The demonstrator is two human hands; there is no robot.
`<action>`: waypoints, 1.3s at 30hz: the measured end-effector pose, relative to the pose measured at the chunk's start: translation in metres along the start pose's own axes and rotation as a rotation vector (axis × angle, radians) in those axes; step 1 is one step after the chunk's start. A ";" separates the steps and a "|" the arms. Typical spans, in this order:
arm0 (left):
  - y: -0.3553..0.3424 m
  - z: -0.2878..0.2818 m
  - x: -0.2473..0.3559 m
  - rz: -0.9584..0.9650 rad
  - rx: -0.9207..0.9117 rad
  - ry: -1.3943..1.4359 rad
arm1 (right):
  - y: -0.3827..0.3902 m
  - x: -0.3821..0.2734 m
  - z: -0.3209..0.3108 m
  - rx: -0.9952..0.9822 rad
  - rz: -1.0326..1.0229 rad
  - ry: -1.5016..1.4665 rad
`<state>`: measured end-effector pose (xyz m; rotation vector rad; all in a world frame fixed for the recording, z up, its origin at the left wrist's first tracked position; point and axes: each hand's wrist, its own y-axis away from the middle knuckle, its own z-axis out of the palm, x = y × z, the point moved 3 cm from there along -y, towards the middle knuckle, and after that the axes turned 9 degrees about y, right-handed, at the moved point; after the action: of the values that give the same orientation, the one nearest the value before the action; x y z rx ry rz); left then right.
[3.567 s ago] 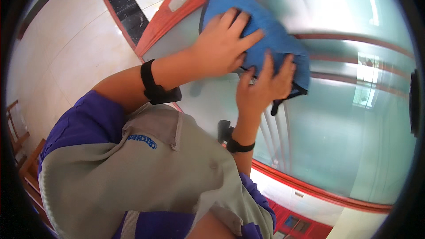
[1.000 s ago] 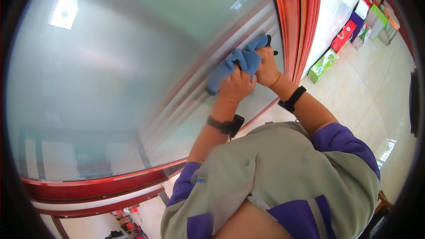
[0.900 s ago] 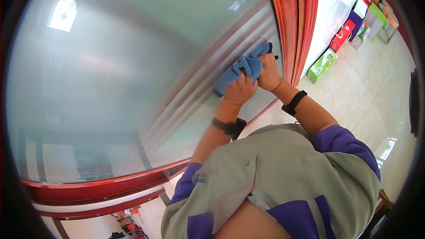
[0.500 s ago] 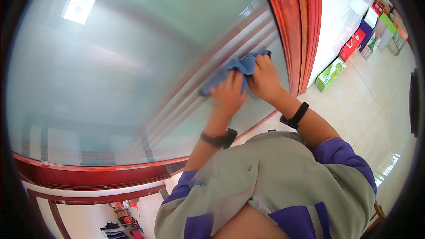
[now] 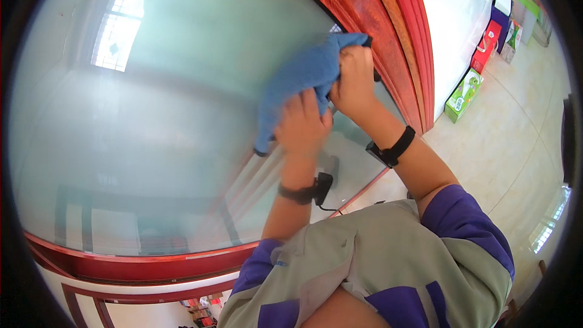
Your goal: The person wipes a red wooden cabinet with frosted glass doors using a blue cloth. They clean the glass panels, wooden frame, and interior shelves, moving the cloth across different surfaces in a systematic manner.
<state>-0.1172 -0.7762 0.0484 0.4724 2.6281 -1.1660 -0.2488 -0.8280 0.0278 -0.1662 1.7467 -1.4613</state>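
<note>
A blue cloth [image 5: 305, 68] with dark edging is stretched out in front of a large greenish glass pane [image 5: 182, 127]. My left hand [image 5: 300, 123], a little blurred, is closed on the cloth's lower edge. With curled fingers, my right hand [image 5: 354, 82] grips the cloth's right end, close to the red wooden frame [image 5: 388, 36]. Part of the cloth hangs down to the left of my left hand. My fingertips are partly hidden behind the fabric.
The frame's red lower rail [image 5: 139, 266] runs below the glass. On the right, a green box [image 5: 464, 95] and a red box [image 5: 486, 47] stand on the pale tiled floor [image 5: 507, 140] along a white wall. Black bands circle both my wrists.
My hands have moved upward with the cloth, the right one closer to the wooden frame. The cloth, bunched before, is now spread wider. The view has shifted slightly.
</note>
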 end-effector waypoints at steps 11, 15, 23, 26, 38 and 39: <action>0.099 0.069 0.030 0.245 -0.066 0.236 | 0.083 0.045 -0.015 -0.225 0.151 0.131; 0.082 0.054 0.034 0.289 -0.011 0.267 | 0.083 0.041 -0.029 -0.313 0.365 0.124; -0.056 -0.001 0.044 0.132 0.204 0.303 | -0.055 0.028 -0.028 -0.016 -0.029 0.163; -0.082 -0.002 0.054 0.208 0.206 0.243 | -0.072 0.042 -0.017 0.066 -0.009 0.189; -0.034 0.078 0.099 0.412 0.105 0.363 | 0.029 0.114 -0.022 -0.130 0.118 0.341; -0.027 0.086 0.100 0.420 0.070 0.359 | 0.040 0.117 -0.024 -0.163 0.139 0.374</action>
<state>-0.2129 -0.8377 -0.0233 1.2815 2.5772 -1.1147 -0.3244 -0.8646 -0.0660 0.1515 2.1330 -1.3079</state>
